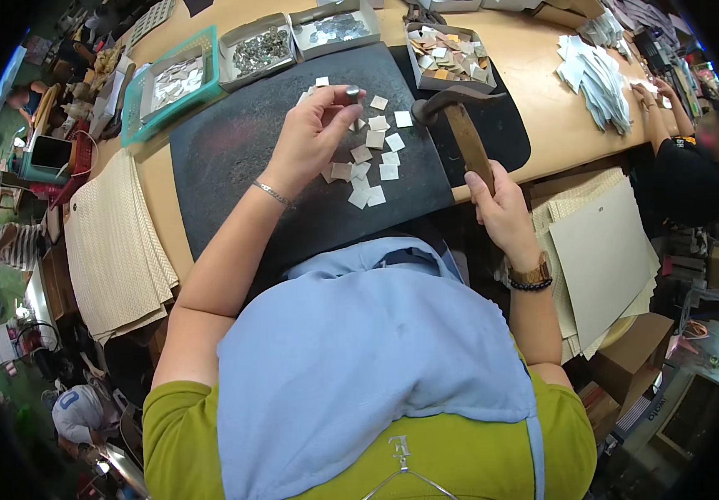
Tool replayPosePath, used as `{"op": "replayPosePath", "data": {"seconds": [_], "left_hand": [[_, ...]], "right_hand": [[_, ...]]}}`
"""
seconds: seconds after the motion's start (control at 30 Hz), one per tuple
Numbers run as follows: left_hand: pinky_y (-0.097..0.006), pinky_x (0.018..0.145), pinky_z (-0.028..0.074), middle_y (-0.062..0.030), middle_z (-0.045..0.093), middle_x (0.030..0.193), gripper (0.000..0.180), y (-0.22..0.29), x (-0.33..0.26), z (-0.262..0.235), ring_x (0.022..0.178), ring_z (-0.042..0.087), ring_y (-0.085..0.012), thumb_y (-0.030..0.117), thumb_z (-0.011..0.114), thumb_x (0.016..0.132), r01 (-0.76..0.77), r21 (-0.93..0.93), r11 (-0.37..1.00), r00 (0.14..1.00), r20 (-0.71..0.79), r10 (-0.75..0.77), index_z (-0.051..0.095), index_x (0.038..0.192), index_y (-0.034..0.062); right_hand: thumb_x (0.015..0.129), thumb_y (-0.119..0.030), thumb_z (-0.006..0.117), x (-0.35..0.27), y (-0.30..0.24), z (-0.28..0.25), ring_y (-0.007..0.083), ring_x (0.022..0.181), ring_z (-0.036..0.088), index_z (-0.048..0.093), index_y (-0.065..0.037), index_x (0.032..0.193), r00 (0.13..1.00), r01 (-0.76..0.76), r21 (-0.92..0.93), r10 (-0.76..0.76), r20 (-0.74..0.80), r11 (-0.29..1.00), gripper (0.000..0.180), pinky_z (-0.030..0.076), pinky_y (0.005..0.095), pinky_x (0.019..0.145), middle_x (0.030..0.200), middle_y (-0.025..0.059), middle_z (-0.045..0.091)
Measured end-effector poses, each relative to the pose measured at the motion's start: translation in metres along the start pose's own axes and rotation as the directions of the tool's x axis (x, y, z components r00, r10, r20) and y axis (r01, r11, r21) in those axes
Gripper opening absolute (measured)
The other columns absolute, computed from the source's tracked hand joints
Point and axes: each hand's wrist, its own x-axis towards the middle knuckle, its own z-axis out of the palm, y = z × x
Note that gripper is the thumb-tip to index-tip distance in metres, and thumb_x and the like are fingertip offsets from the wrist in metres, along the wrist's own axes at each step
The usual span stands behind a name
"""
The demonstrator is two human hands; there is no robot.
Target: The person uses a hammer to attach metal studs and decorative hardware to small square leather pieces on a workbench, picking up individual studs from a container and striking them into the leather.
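The wooden surface [534,75] stretched across the upper part of the view; on it lay a large dark mat [243,158], worn pale in the middle; at the left edge of the surface a stack of cream woven sheets [113,250] hung over, and at the lower right pale boards [601,258] leaned below the surface; a green basket [138,117] with a tray of pale pieces sat beyond the mat on the left, with two grey boxes [293,37] of small metal parts beside it and a third box [447,58] of mixed tan and white squares to the right; a heap of white cut pieces [597,75] lay farther right, near another person's hand [655,87]; the hammer [459,125] rested its dark head on the mat, its wooden handle running back to the right hand [501,208], whose grip was closed firmly round the handle's end; the left hand [313,133] hovered over the mat with thumb and forefinger pinched on a small round metal piece [352,93], perhaps a stud, though it was too small to tell; just right of that hand a scatter of small squares [376,158], white and tan, lay on the mat, some overlapping.
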Motion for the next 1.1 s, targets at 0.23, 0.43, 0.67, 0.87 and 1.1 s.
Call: {"op": "replayPosePath", "data": {"seconds": [0.23, 0.43, 0.67, 0.87, 1.1], "left_hand": [[-0.025, 0.088, 0.056, -0.0019, 0.073, 0.115, 0.024, 0.002, -0.002, 0.011, 0.101, 0.071, -0.0093, 0.010, 0.072, 0.101, -0.028, 0.017, 0.999, 0.998, -0.053, 0.029, 0.071, 0.124, 0.0018], [-0.025, 0.086, 0.056, -0.0025, 0.074, 0.113, 0.023, 0.005, -0.004, 0.015, 0.101, 0.071, -0.0089, 0.009, 0.071, 0.102, -0.002, 0.048, 0.999, 1.000, -0.025, 0.004, 0.072, 0.123, 0.0020], [-0.026, 0.085, 0.057, -0.0029, 0.076, 0.108, 0.023, -0.001, -0.004, 0.017, 0.099, 0.072, -0.0090, 0.009, 0.069, 0.103, -0.037, 0.042, 0.998, 0.999, 0.030, 0.036, 0.071, 0.125, 0.0029], [-0.028, 0.084, 0.059, -0.0060, 0.077, 0.106, 0.022, -0.010, -0.007, 0.021, 0.098, 0.074, -0.0120, 0.010, 0.068, 0.103, -0.143, 0.266, 0.953, 0.989, 0.073, 0.128, 0.070, 0.124, 0.0027], [-0.031, 0.081, 0.060, -0.0098, 0.076, 0.103, 0.023, -0.015, -0.007, 0.025, 0.095, 0.076, -0.0167, 0.011, 0.070, 0.101, -0.231, 0.283, 0.931, 0.973, 0.062, 0.222, 0.070, 0.123, 0.0034]], "right_hand": [[0.109, -0.031, 0.061, -0.002, -0.009, -0.002, 0.0057, 0.061, 0.049, 0.061, 0.000, 0.124, 0.999, 0.051, 0.053, -0.051, 0.007, 0.997, 0.034, 0.042, 0.0246, 0.056, 0.077, -0.0003, 0.056], [0.107, -0.034, 0.063, -0.004, -0.016, -0.001, 0.0114, 0.074, 0.054, 0.062, 0.003, 0.125, 0.998, 0.062, 0.033, -0.062, 0.021, 0.998, 0.040, 0.048, 0.0303, 0.069, 0.083, 0.0073, 0.064], [0.107, -0.032, 0.064, -0.003, -0.018, -0.002, 0.0130, 0.074, 0.054, 0.061, 0.004, 0.123, 0.998, 0.049, -0.005, -0.048, 0.041, 0.999, 0.039, 0.049, 0.0310, 0.071, 0.084, 0.0086, 0.064], [0.106, -0.030, 0.066, -0.001, -0.042, -0.012, 0.0141, 0.074, 0.054, 0.062, 0.004, 0.121, 0.993, 0.089, -0.007, -0.088, 0.079, 0.996, 0.037, 0.049, 0.0316, 0.070, 0.088, 0.0081, 0.065], [0.108, -0.018, 0.060, -0.008, -0.093, -0.022, 0.0122, 0.078, 0.061, 0.056, 0.001, 0.129, 0.890, 0.439, 0.443, -0.445, -0.097, 0.782, 0.028, 0.051, 0.0277, 0.073, 0.093, 0.0055, 0.064]]}}
